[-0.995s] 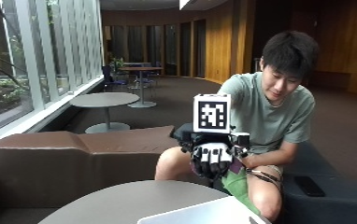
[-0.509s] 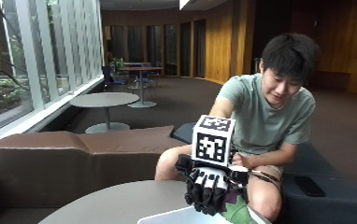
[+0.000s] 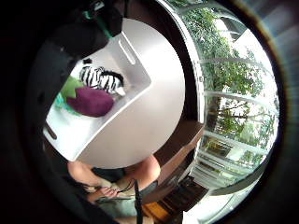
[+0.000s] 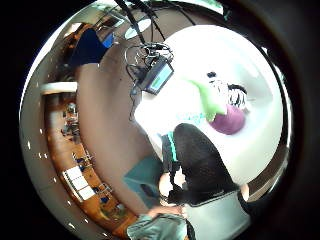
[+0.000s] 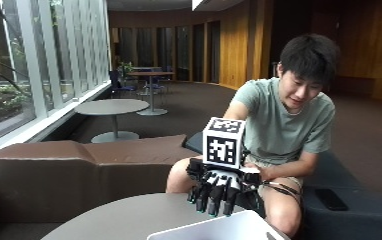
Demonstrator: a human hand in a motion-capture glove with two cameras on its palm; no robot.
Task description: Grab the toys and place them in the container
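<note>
A: Item one, the toys. What do you log?

B: I log three in the white container (image 3: 135, 86), which sits on the round grey table (image 3: 154, 121): a zebra plush (image 3: 102, 79), a purple plush (image 3: 91, 101) and a green plush (image 3: 70, 86), all touching in one heap near one end wall. The zebra's long axis lies roughly along the container's length, beside the purple one; which end is its head I cannot tell.

A: Item two, the hand.

B: Gloved right hand (image 5: 221, 187), above the container's rim (image 5: 211, 227), palm down, fingers hanging almost straight and slightly spread. It holds nothing that I can see.

A: Step in hand?

B: I judge it a release over the container, or the pause just after it. No toy shows on the bare table in either palm view.

A: Next move?

B: I'd lift clear of the rim and look for any toy outside the container; if there is none, I'd count the task near done.
</note>
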